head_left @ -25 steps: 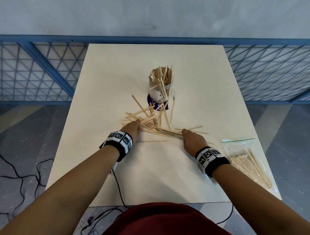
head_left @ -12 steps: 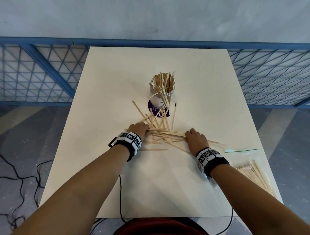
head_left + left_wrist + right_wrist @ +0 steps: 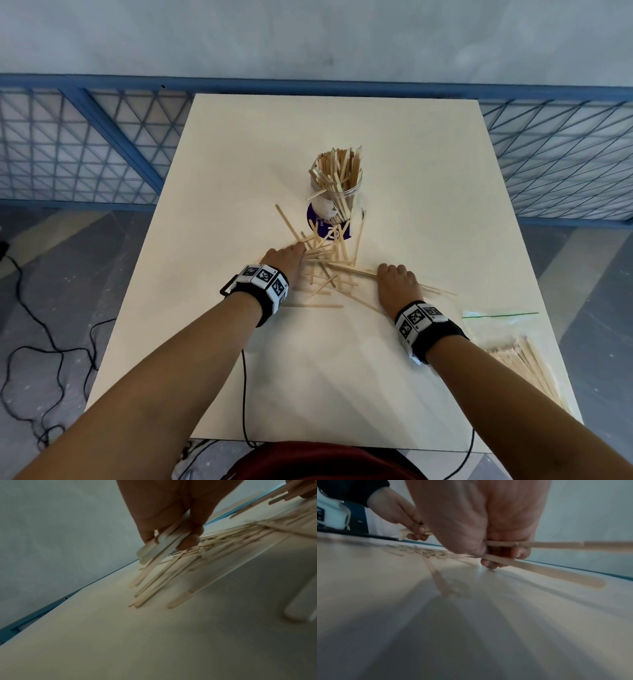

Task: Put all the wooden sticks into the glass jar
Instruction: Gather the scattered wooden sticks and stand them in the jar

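The wooden sticks [image 3: 325,270] lie in a loose crisscross heap on the table [image 3: 428,178], btwn your two hands and just in front of the glass jar [image 3: 337,192]. The jar's already crammed w/ upright sticks, a few poking out past the rim, prob why the rest fell around its base on the purple lid [image 3: 312,219].

Your left hand [image 3: 285,257] sits at the heap's left edge; fingers [image 3: 188,542] are curled and pinching a few sticks flat against each other, ends sticking out past the tips. Your right hand [image 3: 399,284] is at the right edge, knuckles up, fingers [image 3: 520,553] clamped on a couple of long sticks that run out sideways. Working from both sides looks like a way to rake the scatter into bundles, so you lift many at once.

Off to the right, a clear zip bag [image 3: 513,346] holds more sticks, well apart from the heap. Cables [image 3: 51,349] trail on the floor.
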